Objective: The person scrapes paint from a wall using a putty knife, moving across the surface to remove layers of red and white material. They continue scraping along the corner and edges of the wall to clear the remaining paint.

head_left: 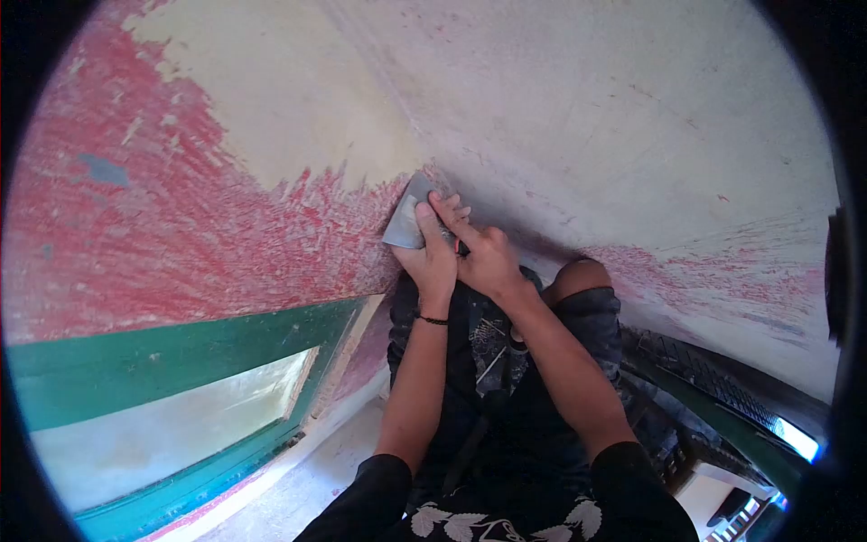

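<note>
A flat metal scraper (405, 222) lies against the wall near the inner corner, where red paint (298, 235) borders a bare cream area (289, 99). My left hand (433, 262), with a dark bracelet at the wrist, is closed on the scraper, its thumb along the blade. My right hand (488, 262) is wrapped round the scraper's handle, of which a small black and red part shows. The index finger of this hand reaches onto the blade. Both hands are close together, and some fingertips show behind the blade.
A green window frame (181, 352) with a pane runs along the lower left. The pale right-hand wall (650, 135) has red streaks low down. My bent knee (578, 280) is near that wall. Dark railings and a green beam (741, 429) are at the lower right.
</note>
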`<state>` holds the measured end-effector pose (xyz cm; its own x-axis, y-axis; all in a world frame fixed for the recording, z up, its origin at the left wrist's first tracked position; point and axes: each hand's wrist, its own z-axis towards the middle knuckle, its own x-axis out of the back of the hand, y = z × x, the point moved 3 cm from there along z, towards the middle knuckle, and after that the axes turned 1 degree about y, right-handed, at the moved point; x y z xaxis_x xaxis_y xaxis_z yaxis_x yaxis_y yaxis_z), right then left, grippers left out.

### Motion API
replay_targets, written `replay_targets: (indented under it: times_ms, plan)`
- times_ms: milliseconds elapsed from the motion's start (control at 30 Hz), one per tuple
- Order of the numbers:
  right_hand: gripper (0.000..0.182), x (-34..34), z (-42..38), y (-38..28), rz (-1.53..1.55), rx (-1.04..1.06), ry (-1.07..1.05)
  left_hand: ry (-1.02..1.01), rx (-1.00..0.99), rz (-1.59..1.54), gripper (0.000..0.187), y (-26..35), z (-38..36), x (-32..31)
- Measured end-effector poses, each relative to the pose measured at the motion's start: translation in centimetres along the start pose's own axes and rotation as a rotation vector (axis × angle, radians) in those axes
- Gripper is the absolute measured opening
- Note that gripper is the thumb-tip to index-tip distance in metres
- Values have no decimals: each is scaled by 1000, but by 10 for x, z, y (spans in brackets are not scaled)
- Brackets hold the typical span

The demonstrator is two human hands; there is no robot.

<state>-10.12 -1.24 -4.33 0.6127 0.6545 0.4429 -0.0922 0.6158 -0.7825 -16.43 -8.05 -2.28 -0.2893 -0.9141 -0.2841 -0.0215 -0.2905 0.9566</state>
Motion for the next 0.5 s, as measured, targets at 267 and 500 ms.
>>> replay_targets:
  times_ms: [267, 500]
  plan:
    - [85, 8, 18, -7, -35, -55, -5, 38, -11, -4, 45, 12, 8, -12]
    - [82, 4, 3, -9, -50, -57, -27, 48, -4, -20, 43, 9, 1, -6]
